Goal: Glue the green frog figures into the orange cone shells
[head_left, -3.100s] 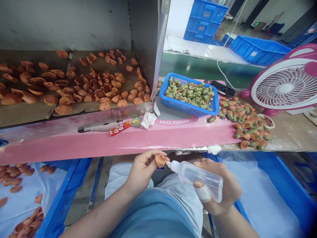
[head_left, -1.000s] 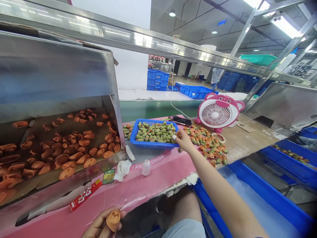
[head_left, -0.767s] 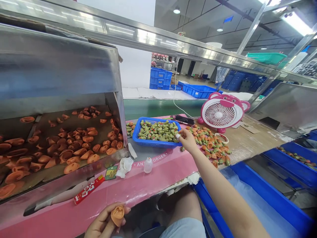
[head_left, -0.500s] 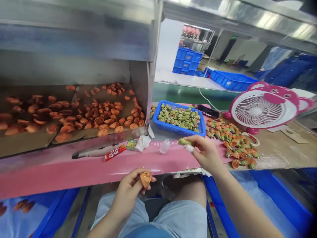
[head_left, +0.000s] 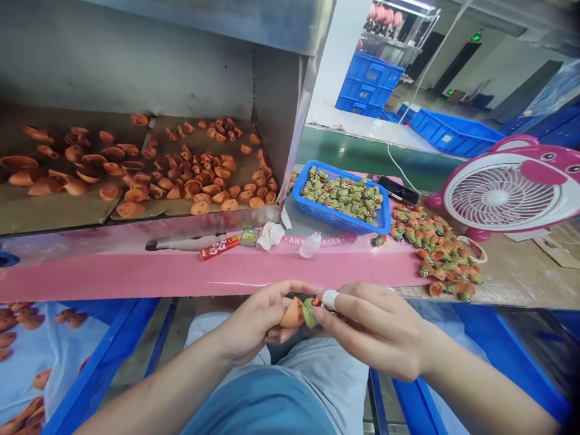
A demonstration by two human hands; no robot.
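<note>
My left hand [head_left: 267, 311] is closed around a small orange cone-shaped piece [head_left: 292, 314], its hollow side facing right. Between the fingertips of my right hand [head_left: 371, 323] is a green figurine [head_left: 310, 311] with red and black marks, one end meeting the orange piece's opening. How deep it sits inside I cannot tell. White tape wraps a right fingertip. Behind my hands, a blue basket [head_left: 342, 223] holds many green figurines. To its right lies a pile of orange-and-green joined pieces [head_left: 441, 254].
Loose orange pieces [head_left: 181, 175] cover the cardboard-lined shelf at left. A small translucent bottle [head_left: 310, 244], crumpled tissue [head_left: 270, 235] and red packet [head_left: 220, 248] lie on the pink mat [head_left: 136, 272]. A pink fan [head_left: 502, 193] stands at right. Blue bins [head_left: 104, 356] flank my legs.
My right hand has come down and left with the green figurine, bringing it against the orange piece. My left hand has moved slightly up and right. The view has shifted.
</note>
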